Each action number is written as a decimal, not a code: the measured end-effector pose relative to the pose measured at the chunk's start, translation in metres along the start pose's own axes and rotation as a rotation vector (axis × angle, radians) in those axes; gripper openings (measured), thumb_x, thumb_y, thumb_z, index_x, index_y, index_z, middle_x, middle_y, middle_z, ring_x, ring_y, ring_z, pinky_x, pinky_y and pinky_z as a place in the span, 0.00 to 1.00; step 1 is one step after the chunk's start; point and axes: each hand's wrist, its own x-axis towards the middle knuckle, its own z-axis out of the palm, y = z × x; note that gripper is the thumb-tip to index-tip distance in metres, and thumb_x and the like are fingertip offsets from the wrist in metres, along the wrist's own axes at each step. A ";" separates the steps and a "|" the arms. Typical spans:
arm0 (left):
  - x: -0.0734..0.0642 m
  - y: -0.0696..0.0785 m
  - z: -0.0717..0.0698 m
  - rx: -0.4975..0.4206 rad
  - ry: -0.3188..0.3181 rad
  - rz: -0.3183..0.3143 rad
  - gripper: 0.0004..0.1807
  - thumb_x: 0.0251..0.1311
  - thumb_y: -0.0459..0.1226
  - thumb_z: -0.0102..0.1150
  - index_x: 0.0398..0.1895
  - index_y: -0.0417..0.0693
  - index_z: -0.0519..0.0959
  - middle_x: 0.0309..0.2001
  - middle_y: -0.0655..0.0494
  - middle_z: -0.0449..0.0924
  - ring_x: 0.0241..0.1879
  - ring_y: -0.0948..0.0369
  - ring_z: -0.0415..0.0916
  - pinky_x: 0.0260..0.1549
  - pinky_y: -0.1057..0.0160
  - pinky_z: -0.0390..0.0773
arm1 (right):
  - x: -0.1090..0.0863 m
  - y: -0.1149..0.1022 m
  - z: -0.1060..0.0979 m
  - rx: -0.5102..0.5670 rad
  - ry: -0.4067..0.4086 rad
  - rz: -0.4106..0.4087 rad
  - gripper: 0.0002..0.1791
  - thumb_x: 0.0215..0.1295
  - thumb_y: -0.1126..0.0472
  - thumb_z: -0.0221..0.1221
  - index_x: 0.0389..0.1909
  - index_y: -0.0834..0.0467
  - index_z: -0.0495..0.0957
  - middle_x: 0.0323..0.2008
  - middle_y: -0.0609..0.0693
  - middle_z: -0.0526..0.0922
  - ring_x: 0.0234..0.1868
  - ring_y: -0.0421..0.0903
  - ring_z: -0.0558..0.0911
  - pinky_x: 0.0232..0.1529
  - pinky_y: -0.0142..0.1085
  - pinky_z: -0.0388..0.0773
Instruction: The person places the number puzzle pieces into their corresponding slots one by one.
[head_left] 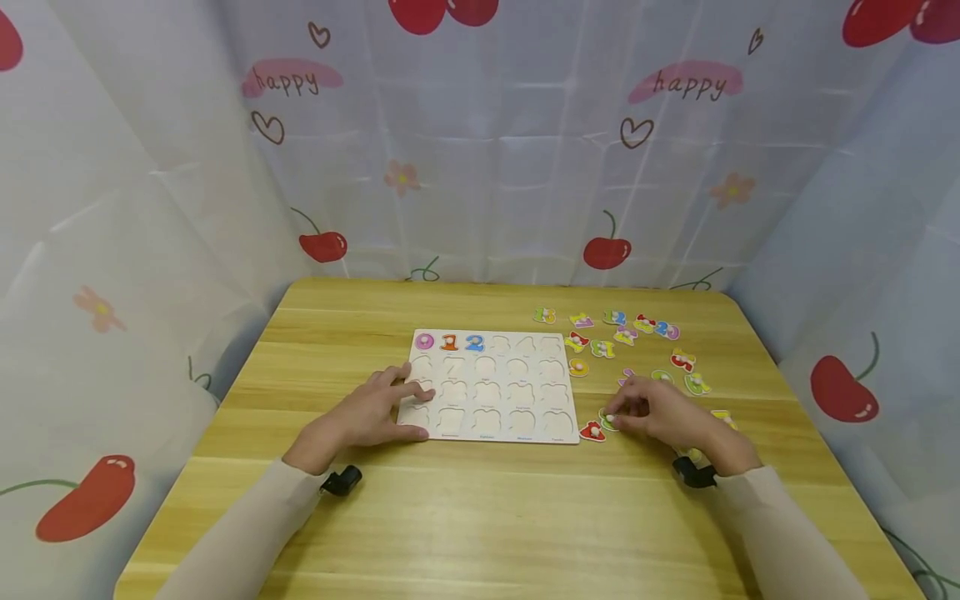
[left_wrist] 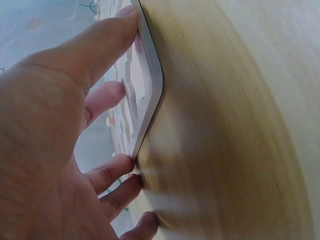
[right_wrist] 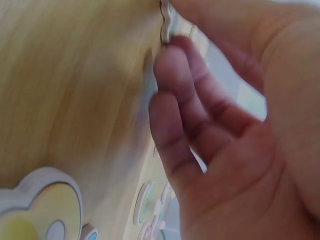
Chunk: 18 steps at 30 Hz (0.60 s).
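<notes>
A white number puzzle board [head_left: 468, 437] lies on the wooden table, with the pieces 0 [head_left: 424, 341], 1 [head_left: 449, 342] and 2 [head_left: 475, 342] seated at its top left. My left hand [head_left: 378, 408] rests at the board's left side with fingers spread. Its thumb [left_wrist: 107, 37] and index finger lie on the board, the other fingers along its edge and the table. Right of the board, my right hand [head_left: 660, 412] pinches a green number piece [head_left: 606, 421] between thumb and index finger. In the right wrist view that piece [right_wrist: 166, 25] shows edge-on. A red piece [head_left: 592, 431] lies beside it.
Several loose number pieces with knobs are scattered right of the board, among them a green-orange one [head_left: 545, 315], a red one [head_left: 682, 360] and a yellow one [right_wrist: 55, 210] near my right wrist. Printed curtains [head_left: 480, 167] surround the wooden table [head_left: 480, 517] at the back and sides.
</notes>
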 end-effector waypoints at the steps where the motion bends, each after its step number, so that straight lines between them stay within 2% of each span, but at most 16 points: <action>1: 0.000 0.000 0.000 0.001 0.000 0.000 0.41 0.69 0.65 0.80 0.83 0.68 0.82 0.93 0.38 0.59 0.89 0.34 0.62 0.82 0.29 0.74 | 0.001 0.000 0.000 -0.012 0.015 0.021 0.05 0.74 0.58 0.81 0.45 0.46 0.94 0.41 0.40 0.91 0.36 0.34 0.78 0.39 0.30 0.79; 4: 0.001 -0.001 0.001 0.001 -0.001 0.001 0.41 0.69 0.65 0.79 0.83 0.69 0.82 0.93 0.38 0.58 0.89 0.34 0.62 0.82 0.29 0.74 | 0.003 0.000 0.001 -0.069 0.060 0.059 0.06 0.73 0.55 0.82 0.43 0.47 0.93 0.37 0.39 0.89 0.34 0.33 0.77 0.37 0.30 0.77; 7: 0.001 -0.001 0.001 -0.005 -0.001 0.004 0.40 0.69 0.65 0.79 0.82 0.69 0.83 0.93 0.38 0.58 0.89 0.34 0.62 0.82 0.29 0.73 | 0.002 0.002 0.001 -0.104 0.087 0.046 0.09 0.71 0.54 0.83 0.47 0.47 0.94 0.38 0.39 0.90 0.33 0.33 0.76 0.36 0.30 0.77; 11: 0.001 -0.001 0.001 0.000 -0.001 0.005 0.40 0.69 0.65 0.79 0.82 0.69 0.83 0.93 0.38 0.58 0.89 0.34 0.63 0.82 0.29 0.74 | 0.000 0.004 0.001 -0.090 0.085 -0.006 0.11 0.72 0.58 0.82 0.52 0.47 0.96 0.44 0.41 0.91 0.34 0.33 0.75 0.36 0.30 0.76; 14: 0.001 -0.001 0.000 0.008 -0.003 0.001 0.41 0.69 0.65 0.79 0.83 0.69 0.82 0.93 0.38 0.58 0.88 0.35 0.63 0.82 0.29 0.75 | 0.000 0.004 0.001 -0.080 0.089 -0.025 0.09 0.73 0.61 0.80 0.49 0.47 0.96 0.45 0.43 0.92 0.36 0.33 0.75 0.37 0.29 0.76; 18: 0.000 0.000 -0.001 0.003 -0.004 -0.002 0.41 0.69 0.65 0.80 0.83 0.69 0.82 0.93 0.38 0.58 0.88 0.35 0.63 0.81 0.29 0.75 | 0.002 0.004 0.002 -0.073 0.104 -0.011 0.07 0.73 0.61 0.80 0.47 0.48 0.95 0.45 0.43 0.92 0.36 0.33 0.76 0.38 0.28 0.78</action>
